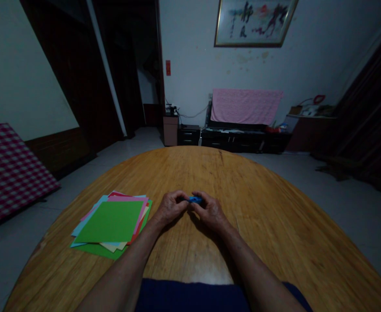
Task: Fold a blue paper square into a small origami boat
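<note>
A small blue piece [195, 199], which looks like folded paper, is held between my two hands a little above the wooden table. My left hand [173, 205] pinches its left end with thumb and forefinger. On the other side, the fingers of my right hand [211, 212] close round its right end. Fingers cover part of the piece, so its exact shape is hidden. To the left of my left forearm lies a loose stack of coloured paper sheets [112, 222], with a green sheet on top and pink, light blue, yellow and red edges sticking out.
The round wooden table [262, 216] spreads out around my arms. Beyond its far edge stand a low black cabinet [232, 139] and a screen-like shape under a pink cloth [245, 106]. A red-and-white checked cloth [11, 173] hangs at the left.
</note>
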Available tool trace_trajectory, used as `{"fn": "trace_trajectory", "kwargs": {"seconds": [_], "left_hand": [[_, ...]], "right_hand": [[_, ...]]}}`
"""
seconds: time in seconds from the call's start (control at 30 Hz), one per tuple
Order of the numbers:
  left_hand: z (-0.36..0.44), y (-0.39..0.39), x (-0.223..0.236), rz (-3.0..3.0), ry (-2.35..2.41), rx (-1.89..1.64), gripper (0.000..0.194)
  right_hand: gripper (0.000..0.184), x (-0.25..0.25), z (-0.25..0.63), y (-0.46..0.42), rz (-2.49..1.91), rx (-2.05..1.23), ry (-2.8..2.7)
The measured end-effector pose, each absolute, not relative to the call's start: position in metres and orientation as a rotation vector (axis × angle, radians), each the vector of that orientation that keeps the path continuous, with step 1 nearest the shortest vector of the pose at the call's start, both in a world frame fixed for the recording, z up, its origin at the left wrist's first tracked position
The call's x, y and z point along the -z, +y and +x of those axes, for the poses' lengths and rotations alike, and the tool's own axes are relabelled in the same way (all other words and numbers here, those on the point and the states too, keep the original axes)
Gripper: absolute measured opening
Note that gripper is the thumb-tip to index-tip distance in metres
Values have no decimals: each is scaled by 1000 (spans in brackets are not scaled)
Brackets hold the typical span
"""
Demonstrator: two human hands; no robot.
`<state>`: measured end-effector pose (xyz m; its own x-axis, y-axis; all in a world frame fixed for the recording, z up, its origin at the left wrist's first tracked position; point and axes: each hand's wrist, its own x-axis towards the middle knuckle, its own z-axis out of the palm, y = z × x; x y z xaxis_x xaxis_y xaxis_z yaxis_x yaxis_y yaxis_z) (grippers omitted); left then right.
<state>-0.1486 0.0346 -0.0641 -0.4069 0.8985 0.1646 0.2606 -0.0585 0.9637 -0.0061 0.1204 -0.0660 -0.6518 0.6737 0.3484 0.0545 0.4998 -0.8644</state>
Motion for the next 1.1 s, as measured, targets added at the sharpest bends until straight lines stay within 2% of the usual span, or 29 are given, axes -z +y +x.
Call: {"fn": "trace_trajectory", "kwargs": {"seconds": [0.27,0.5,0.87,1.1], "left_hand": [[-144,34,59,1241,1593,-1604,15],[-144,35,57,1367,1612,-1590,25],[-141,30,53,1307,1631,-1435,18],[-149,33,59,1550,1765,-1358,13]], "right_hand": [[31,72,-10,123,-613,-1269,-1936],[39,69,-8,126,-577,-1439,-1887],[31,69,-8,125,-605,-1170,-2045],[16,59,1,124,-483,-913,-2307]]}}
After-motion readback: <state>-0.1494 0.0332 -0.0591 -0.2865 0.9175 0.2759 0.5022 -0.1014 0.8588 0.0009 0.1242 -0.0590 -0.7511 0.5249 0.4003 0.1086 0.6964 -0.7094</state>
